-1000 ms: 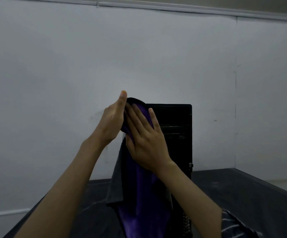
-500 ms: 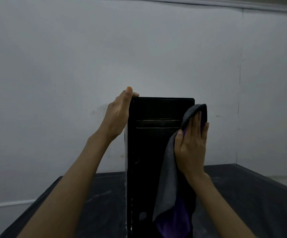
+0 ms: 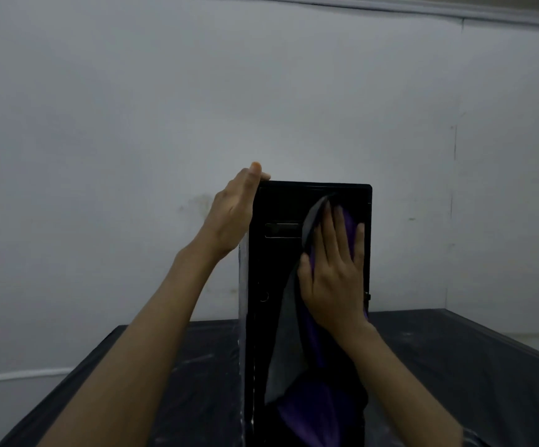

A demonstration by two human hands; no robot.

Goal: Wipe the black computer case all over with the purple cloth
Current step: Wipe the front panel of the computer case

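The black computer case (image 3: 277, 269) is a tall, narrow box with hard, square edges. It stands upright at the centre of the frame on a dark table (image 3: 455, 366) whose matte top carries pale streaks. The case's front is glossy, with 1 slim horizontal slot near the top and a small round button lower on the left. A strip of lighter, scuffed side panel shows down its left edge.

The purple cloth (image 3: 313, 411) is soft and limp, purple on one face and grey on the other. It drapes in loose folds down the right half of the case front to the bottom of the frame. Behind stands a plain, pale wall (image 3: 197, 91) with faint smudges.

The right hand (image 3: 332, 282) lies flat on the cloth at centre right. Its fingers are straight and slightly spread, pressing the fabric against the upper front panel, with the thumb resting on the grey fold.

The left hand (image 3: 232, 217) is set against the case's upper left corner, palm on the side panel and thumb tip above the top edge. Its fingers are hidden behind the case, so I cannot tell whether they curl round it.
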